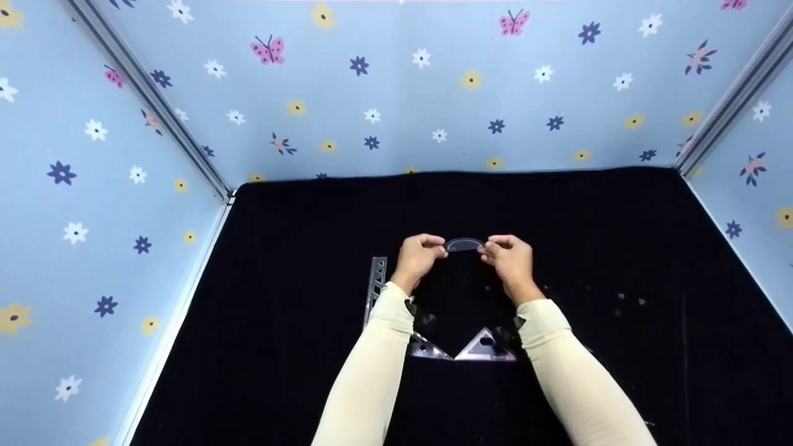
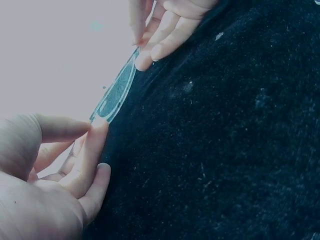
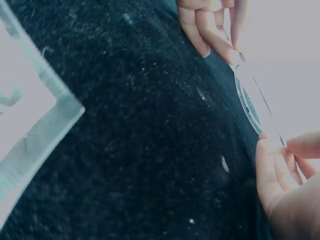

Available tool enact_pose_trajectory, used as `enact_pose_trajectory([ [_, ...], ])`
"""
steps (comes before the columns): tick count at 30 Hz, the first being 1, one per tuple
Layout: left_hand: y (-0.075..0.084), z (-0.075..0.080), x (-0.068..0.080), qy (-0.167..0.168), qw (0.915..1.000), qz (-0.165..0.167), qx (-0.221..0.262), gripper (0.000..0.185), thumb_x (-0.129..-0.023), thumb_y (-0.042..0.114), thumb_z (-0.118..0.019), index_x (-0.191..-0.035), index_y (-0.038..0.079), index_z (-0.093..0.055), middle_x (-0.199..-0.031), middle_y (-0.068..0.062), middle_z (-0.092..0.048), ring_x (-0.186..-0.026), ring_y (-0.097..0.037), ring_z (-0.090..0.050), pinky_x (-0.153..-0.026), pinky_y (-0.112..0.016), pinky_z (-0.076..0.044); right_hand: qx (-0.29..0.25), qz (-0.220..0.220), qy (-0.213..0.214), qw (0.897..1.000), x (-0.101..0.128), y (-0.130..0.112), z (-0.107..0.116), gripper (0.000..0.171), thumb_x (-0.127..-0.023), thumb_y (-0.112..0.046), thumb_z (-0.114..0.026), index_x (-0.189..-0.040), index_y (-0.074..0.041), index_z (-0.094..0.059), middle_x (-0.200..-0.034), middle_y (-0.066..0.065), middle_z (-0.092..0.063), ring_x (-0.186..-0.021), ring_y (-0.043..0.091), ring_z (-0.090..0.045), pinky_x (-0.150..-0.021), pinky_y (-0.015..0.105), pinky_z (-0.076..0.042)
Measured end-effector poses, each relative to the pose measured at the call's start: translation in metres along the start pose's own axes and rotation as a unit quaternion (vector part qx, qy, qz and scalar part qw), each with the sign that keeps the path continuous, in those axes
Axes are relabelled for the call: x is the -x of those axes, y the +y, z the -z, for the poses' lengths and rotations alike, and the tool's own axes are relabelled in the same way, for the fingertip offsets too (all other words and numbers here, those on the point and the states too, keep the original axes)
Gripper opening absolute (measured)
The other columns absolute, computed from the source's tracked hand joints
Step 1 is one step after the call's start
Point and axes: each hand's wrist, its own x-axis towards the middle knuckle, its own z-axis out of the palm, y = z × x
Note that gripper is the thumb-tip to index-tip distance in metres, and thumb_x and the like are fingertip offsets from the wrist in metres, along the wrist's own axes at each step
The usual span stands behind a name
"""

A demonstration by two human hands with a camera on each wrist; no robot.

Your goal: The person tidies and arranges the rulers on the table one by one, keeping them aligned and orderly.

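Between my two hands is a clear half-round protractor (image 1: 464, 245), its curved edge facing away from me in the head view. My left hand (image 1: 418, 257) pinches one end of it between thumb and fingers. At the opposite end, the right hand (image 1: 511, 260) pinches the other corner the same way. The left wrist view shows the protractor (image 2: 117, 92) tilted nearly edge-on, with markings along its arc. In the right wrist view the protractor (image 3: 248, 97) spans from fingertips to fingertips.
A clear ruler (image 1: 376, 279) with triangular cut-outs lies left of the left forearm, which partly covers it. Two set squares, one (image 1: 430, 350) by the left sleeve and another (image 1: 480, 348) by the right, lie on the black cloth (image 1: 297, 260). Flower-patterned walls (image 1: 396, 87) surround it.
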Motion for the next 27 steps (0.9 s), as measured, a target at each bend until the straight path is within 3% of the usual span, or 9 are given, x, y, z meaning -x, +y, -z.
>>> enact_pose_trajectory([
  [8, -0.002, 0.000, 0.004, 0.006, 1.0000, -0.004, 0.000, 0.024, -0.081, -0.007, -0.069, -0.105, -0.006, -0.073, -0.089, -0.013, -0.074, -0.077, -0.015, -0.068, -0.076, -0.026, -0.054, -0.051, -0.037, -0.015, 0.998, 0.003, -0.003, 0.003, 0.026, -0.092, 0.012, -0.060, -0.116, 0.018, -0.053, -0.085, 0.012, -0.067, -0.074, 0.019, -0.073, -0.070, 0.028, -0.059],
  [14, -0.002, 0.000, 0.006, 0.000, 0.9997, 0.004, 0.025, 0.026, -0.082, -0.009, -0.065, -0.107, -0.007, -0.072, -0.089, -0.013, -0.073, -0.078, -0.017, -0.069, -0.078, -0.028, -0.056, -0.091, -0.078, -0.027, 0.992, 0.002, -0.005, 0.005, 0.016, -0.093, 0.011, -0.058, -0.109, 0.009, -0.058, -0.080, 0.010, -0.070, -0.075, 0.018, -0.073, -0.072, 0.028, -0.059],
  [19, -0.002, 0.000, 0.007, -0.004, 0.9995, -0.001, 0.030, 0.027, -0.083, -0.009, -0.065, -0.109, -0.008, -0.071, -0.091, -0.014, -0.073, -0.079, -0.017, -0.069, -0.079, -0.028, -0.056, -0.088, -0.093, -0.038, 0.991, 0.001, -0.006, 0.008, 0.017, -0.093, 0.009, -0.059, -0.110, 0.007, -0.060, -0.083, 0.010, -0.072, -0.077, 0.019, -0.073, -0.074, 0.029, -0.059],
  [27, -0.004, 0.000, 0.009, 0.001, 0.9983, -0.013, 0.057, 0.026, -0.086, -0.010, -0.062, -0.110, -0.010, -0.071, -0.089, -0.016, -0.072, -0.072, -0.019, -0.069, -0.077, -0.031, -0.057, -0.082, -0.109, -0.060, 0.989, 0.004, -0.008, 0.013, 0.032, -0.094, 0.005, -0.061, -0.125, 0.012, -0.057, -0.088, 0.010, -0.074, -0.081, 0.019, -0.074, -0.079, 0.030, -0.058],
])
